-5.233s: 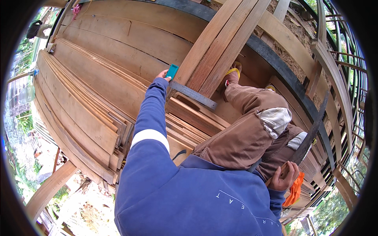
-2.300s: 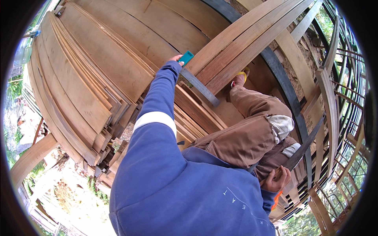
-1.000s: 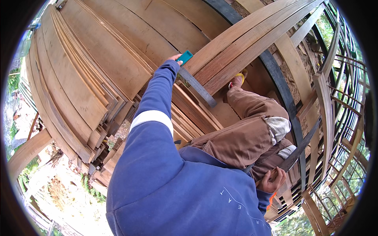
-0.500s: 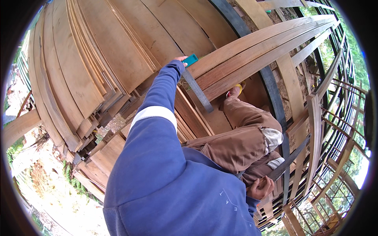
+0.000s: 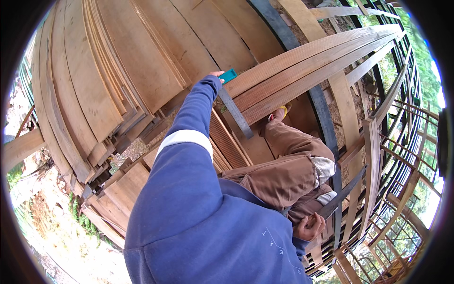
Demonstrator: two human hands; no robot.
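Note:
My left hand is closed around the teal handle of a try square. Its flat metal blade lies along the near ends of a few long reddish-brown boards set side by side. My blue sleeve hides part of this hand. Low on the right, by my bent leg, my right hand has its fingers curled in. A long dark flat strip slants away beside it; whether the fingers hold it is unclear. My sandalled foot rests beside the boards.
Stacked wide planks fill the upper left. Narrow grooved boards lie under my left arm. Dark beams and pale wooden rails form an open frame with gaps on the right. Bright ground shows far below left.
The view has shifted slightly, so the foot, boards and right hand sit a little differently in the picture. My left hand keeps the try square at the board ends.

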